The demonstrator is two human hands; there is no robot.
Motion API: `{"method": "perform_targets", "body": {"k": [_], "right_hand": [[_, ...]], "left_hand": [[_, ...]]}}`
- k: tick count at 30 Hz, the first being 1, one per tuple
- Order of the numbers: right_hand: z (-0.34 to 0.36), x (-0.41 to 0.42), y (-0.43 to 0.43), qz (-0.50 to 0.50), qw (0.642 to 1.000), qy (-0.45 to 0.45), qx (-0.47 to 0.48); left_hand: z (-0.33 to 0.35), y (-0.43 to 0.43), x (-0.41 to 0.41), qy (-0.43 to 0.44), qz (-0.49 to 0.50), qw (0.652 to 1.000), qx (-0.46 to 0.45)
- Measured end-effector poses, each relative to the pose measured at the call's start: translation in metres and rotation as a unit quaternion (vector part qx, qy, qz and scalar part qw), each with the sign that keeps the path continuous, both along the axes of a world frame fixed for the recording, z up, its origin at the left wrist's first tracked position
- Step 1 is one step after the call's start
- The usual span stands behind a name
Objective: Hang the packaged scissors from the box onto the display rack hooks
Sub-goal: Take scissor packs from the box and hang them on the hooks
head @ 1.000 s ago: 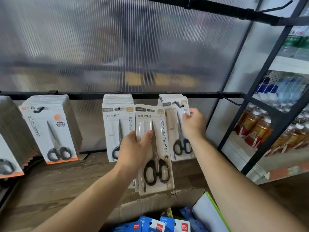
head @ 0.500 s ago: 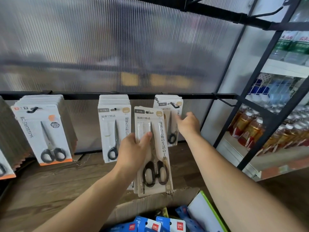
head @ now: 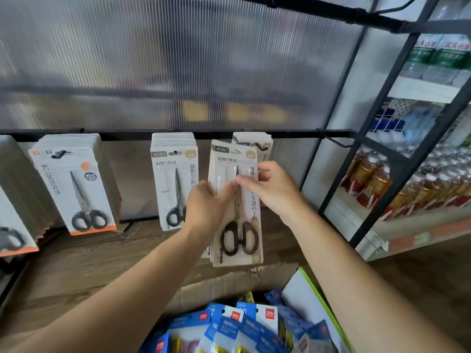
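beige carded scissors packs point(head: 246, 212) gripped by left hand point(head: 206, 210); right hand point(head: 272, 189) pinches front card point(head: 229, 160): peel it, thread hole onto black hook point(head: 260, 146).

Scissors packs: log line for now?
left hand: grips scissors packs | right hand: pinches front pack | hook: pack not yet hung

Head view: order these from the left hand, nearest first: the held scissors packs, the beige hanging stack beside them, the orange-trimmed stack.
1. The held scissors packs: gripped in the left hand.
2. The beige stack: hanging just to the left.
3. The orange-trimmed stack: farther left.
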State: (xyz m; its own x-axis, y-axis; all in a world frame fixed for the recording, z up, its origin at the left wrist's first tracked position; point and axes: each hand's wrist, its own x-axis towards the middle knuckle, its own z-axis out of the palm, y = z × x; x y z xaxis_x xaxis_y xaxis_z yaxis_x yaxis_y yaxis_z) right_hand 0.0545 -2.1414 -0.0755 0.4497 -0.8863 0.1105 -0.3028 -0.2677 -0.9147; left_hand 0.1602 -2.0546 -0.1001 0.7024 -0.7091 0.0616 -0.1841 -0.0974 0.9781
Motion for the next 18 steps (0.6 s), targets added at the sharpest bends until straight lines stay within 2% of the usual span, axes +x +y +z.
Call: {"method": "perform_targets", "body": {"k": [7, 12, 18], "right_hand": [[-0.011, -0.001, -0.001, -0.02, 0.999, -0.024, 0.024], [-0.013, -0.003, -0.009, -0.092, 0.995, -0.045, 0.02], [-0.01, -0.018, -0.031, -0.164, 0.983, -0.08, -0.006]], "left_hand": [[-0.003, 0.003, 0.0, 0.019, -0.028, 0.999, -0.008], [-0.004, 0.004, 0.006, 0.016, -0.045, 0.999, 0.007], [0.001, 0.002, 0.007, 0.005, 0.0, 1.0, 0.01]]}}
